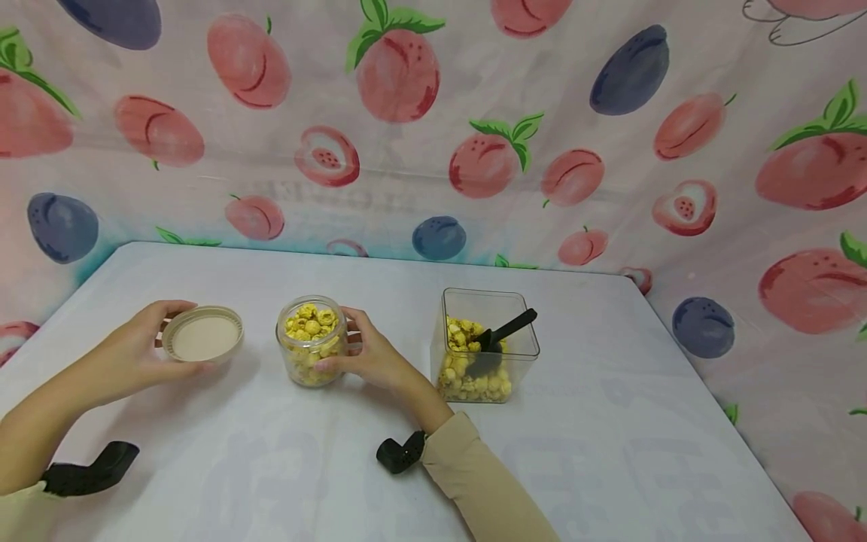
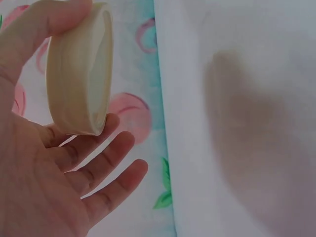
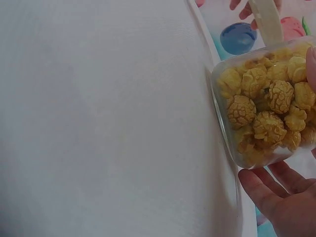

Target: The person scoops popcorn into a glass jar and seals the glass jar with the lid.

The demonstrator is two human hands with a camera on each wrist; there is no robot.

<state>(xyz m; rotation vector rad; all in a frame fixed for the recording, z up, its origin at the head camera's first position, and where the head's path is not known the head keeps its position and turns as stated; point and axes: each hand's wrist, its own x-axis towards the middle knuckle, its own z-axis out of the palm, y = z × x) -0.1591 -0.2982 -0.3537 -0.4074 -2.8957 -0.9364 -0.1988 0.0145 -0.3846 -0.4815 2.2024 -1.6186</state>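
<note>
My left hand (image 1: 152, 346) holds a round cream lid (image 1: 203, 333) by its edge, thumb on one side and fingers on the other, raised over the table with its hollow underside showing. In the left wrist view the lid (image 2: 79, 69) is seen edge-on between thumb and fingertips. My right hand (image 1: 369, 350) grips a clear round jar (image 1: 311, 365) from its right side. Yellow popcorn (image 1: 311, 322) fills the lidless jar close to the rim. The right wrist view shows popcorn (image 3: 269, 108) through the jar wall, with fingers (image 3: 261, 195) around it.
Right of the jar stands a clear square container (image 1: 484, 301) partly filled with popcorn. A black scoop (image 1: 511, 327) leans in it, handle over the rim. The white-covered table (image 1: 609, 421) meets a fruit-print cloth (image 1: 515, 226) at the back and sides.
</note>
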